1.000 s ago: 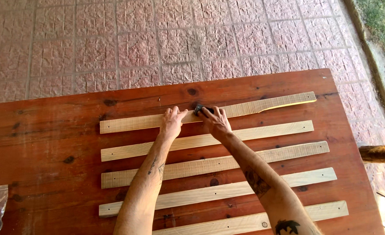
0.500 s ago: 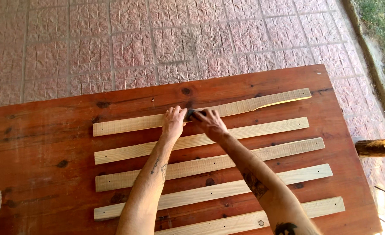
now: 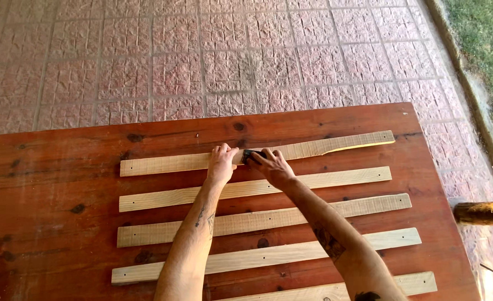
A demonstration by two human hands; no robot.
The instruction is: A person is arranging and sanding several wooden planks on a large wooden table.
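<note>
My right hand [image 3: 272, 166] fingers pinch a small dark block [image 3: 250, 156] onto the top slat [image 3: 163, 164]; left hand [image 3: 221, 163] presses flat beside it. Four more slats [image 3: 324, 180] lie parallel across the red surface [image 3: 51, 189].

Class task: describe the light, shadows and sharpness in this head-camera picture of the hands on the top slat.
Head view: even, soft daylight, no glare on the table; only thin shadows under each slat; left hand and right hand are fairly sharp, the dark thing between them too small to tell; edges bow slightly from the wide lens.
</note>
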